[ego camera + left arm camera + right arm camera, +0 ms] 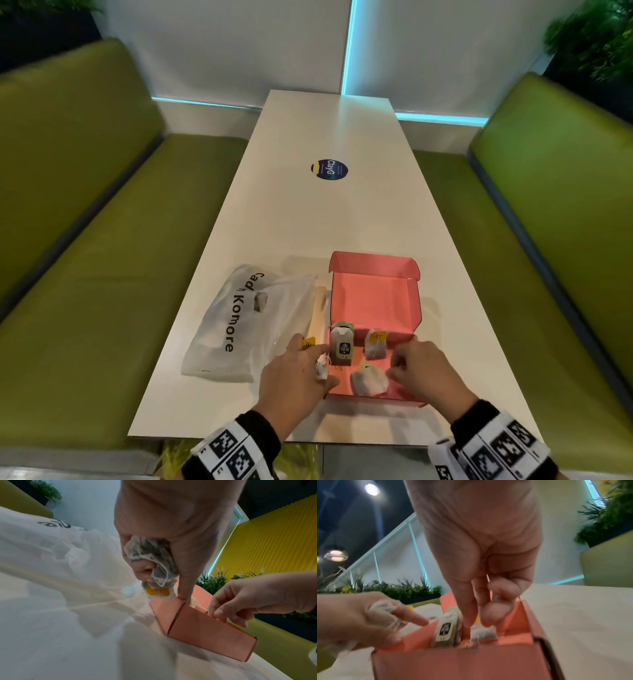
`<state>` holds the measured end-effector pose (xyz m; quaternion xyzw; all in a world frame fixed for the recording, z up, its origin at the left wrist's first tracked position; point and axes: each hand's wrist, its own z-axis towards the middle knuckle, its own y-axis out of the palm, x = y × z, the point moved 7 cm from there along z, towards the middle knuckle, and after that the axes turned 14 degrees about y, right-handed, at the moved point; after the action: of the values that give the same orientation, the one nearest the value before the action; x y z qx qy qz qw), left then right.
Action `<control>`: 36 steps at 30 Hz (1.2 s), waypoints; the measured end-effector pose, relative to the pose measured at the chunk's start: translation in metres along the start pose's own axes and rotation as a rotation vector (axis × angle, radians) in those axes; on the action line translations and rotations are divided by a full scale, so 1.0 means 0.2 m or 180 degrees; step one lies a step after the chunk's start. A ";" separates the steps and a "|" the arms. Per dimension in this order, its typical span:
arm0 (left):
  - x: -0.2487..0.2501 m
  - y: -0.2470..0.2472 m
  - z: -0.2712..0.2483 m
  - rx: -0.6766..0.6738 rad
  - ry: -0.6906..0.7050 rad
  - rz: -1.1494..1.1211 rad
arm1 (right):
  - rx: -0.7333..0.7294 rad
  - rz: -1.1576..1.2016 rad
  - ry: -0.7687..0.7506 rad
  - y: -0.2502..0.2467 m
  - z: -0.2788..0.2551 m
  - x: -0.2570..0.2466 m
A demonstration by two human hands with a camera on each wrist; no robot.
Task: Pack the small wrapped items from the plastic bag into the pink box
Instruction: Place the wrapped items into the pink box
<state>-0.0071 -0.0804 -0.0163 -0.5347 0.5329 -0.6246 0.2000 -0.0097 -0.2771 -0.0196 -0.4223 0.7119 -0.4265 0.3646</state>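
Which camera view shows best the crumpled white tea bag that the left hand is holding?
The left wrist view: the crumpled white tea bag fills the left hand, mesh, string and yellow tag plain. The head view shows only a corner below the fingers; the right wrist view shows it blurred.

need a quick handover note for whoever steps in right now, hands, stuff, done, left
Left hand: grips one tea bag, forefinger on the pink box left wall.
Right hand: over the box's near right part, fingertips at a tea bag; grip unclear.
Done: three tea bags in the open box.
Left: place the held bag; check the plastic bag, contents unclear.
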 end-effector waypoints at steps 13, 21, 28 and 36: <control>0.01 -0.01 -0.01 -0.0021 -0.0030 -0.0002 | -0.0093 0.0018 0.0418 0.12 0.01 -0.07; 0.03 -0.04 -0.01 -0.0035 0.0082 -0.0039 | -0.0315 0.0905 0.0157 -0.01 -0.04 -0.08; 0.15 -0.05 0.01 0.0022 0.0597 -0.0322 | -0.0897 0.2680 0.0200 -0.03 -0.09 -0.15; 0.11 -0.08 0.06 0.0561 0.0687 -0.0762 | -0.0987 0.3445 0.0009 -0.11 -0.08 -0.17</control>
<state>0.0009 -0.0989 0.0055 -0.5046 0.4270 -0.7420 0.1119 -0.0046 -0.2463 0.0111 -0.0450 0.8818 -0.0696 0.4642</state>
